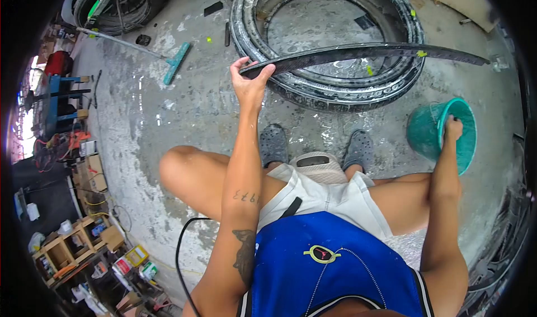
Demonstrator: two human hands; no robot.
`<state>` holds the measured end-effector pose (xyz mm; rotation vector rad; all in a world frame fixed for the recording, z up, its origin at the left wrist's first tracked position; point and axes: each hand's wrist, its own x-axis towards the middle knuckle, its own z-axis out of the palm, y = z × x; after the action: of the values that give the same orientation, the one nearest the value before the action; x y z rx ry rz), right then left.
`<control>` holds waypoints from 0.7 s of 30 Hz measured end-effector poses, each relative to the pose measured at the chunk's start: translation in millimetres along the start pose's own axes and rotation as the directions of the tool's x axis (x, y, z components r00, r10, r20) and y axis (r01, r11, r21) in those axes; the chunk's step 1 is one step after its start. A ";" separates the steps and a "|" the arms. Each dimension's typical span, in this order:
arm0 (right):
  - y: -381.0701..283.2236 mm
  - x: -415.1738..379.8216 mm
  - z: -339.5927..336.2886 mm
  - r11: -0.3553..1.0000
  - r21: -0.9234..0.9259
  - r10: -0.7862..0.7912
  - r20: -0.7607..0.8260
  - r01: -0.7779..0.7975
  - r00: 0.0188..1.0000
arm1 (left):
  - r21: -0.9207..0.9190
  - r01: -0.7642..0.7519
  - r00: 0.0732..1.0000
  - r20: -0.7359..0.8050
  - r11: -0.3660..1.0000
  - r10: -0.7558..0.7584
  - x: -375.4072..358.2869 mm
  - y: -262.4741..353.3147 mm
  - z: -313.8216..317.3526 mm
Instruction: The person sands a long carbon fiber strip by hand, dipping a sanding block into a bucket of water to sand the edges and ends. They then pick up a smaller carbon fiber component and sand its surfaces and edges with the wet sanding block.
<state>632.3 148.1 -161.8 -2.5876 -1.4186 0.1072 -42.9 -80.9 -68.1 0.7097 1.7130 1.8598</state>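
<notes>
A long, gently curved black strip is pinched near its left end between the thumb and fingers of my left hand. From there the strip reaches right, over a large tyre with whitish smears that lies flat on the floor. My right hand is closed at the mouth of a green bucket, with the wrist over its rim. A small dark bit shows at these fingers, but I cannot tell what they hold. The bucket is tilted, its opening towards the right.
A teal floor squeegee with a long handle lies at the upper left. Wooden shelving with boxes and tools lines the left side. My clogs stand on the wet, stained concrete floor. A black cable runs by my left arm.
</notes>
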 end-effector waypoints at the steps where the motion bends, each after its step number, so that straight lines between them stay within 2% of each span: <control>1: -35.2 -20.9 -40.1 0.991 0.120 0.085 -0.220 -0.059 0.972 | -0.087 0.016 1.000 0.007 0.996 -0.016 -0.8 -5.6 0.2; 3: -85.4 -36.0 -83.7 0.931 0.251 -0.110 -0.502 0.266 0.858 | -0.066 -0.019 1.000 -0.014 0.998 0.019 2.0 -8.7 1.7; 5: -154.6 -85.3 -125.8 0.722 0.387 -0.339 -0.525 0.574 0.781 | 0.093 -0.063 0.998 0.014 0.994 0.062 1.3 -9.8 -1.5; 6: -181.8 -106.2 -129.9 0.575 0.405 -0.489 -0.526 0.710 0.696 | 0.082 0.040 0.999 0.024 0.996 -0.042 -1.7 -1.6 -2.5; 7: -206.6 -124.7 -130.6 0.400 0.426 -0.614 -0.534 0.812 0.582 | 0.073 0.042 0.999 0.020 0.996 -0.044 -3.0 2.3 -1.2; 9: -244.8 -167.0 -121.4 0.272 0.560 -0.793 -0.330 0.783 0.512 | 0.044 0.015 1.000 0.013 0.999 -0.016 -4.8 6.9 2.8; 11: -283.8 -202.2 -112.4 0.170 0.543 -0.881 -0.290 0.822 0.374 | -0.058 -0.054 0.998 0.024 0.997 0.055 1.0 -15.3 2.0; 13: -318.5 -235.6 -89.3 -0.018 0.473 -0.913 -0.367 0.881 0.178 | -0.001 -0.176 0.984 -0.007 0.984 0.176 4.2 -29.0 2.2; 15: -351.9 -295.7 -85.4 -0.028 0.551 -0.937 -0.306 0.834 0.170 | -0.051 -0.116 0.993 0.011 0.992 0.116 0.6 -16.3 1.7; 17: -383.6 -358.9 -83.9 -0.114 0.518 -0.945 -0.320 0.848 0.068 | -0.114 -0.052 0.997 0.053 0.992 0.058 -1.2 -13.9 5.3; 18: -398.8 -385.1 -84.9 -0.156 0.556 -0.951 -0.309 0.816 0.028 | -0.246 -0.030 0.995 0.082 0.969 0.052 -1.2 -16.6 6.0; 19: -407.1 -398.0 -86.3 -0.202 0.594 -0.954 -0.300 0.779 -0.018 | -0.372 -0.008 0.994 0.102 0.928 0.049 -0.9 -18.1 5.8; 21: -398.2 -380.2 -91.5 -0.195 0.578 -0.958 -0.284 0.792 -0.028 | -0.331 -0.015 0.994 0.100 0.944 0.050 -2.0 -12.1 4.3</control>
<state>111.4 25.3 -3.2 -0.4517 -2.4255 0.5895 -38.3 -78.2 -79.9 0.6892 1.2853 2.0258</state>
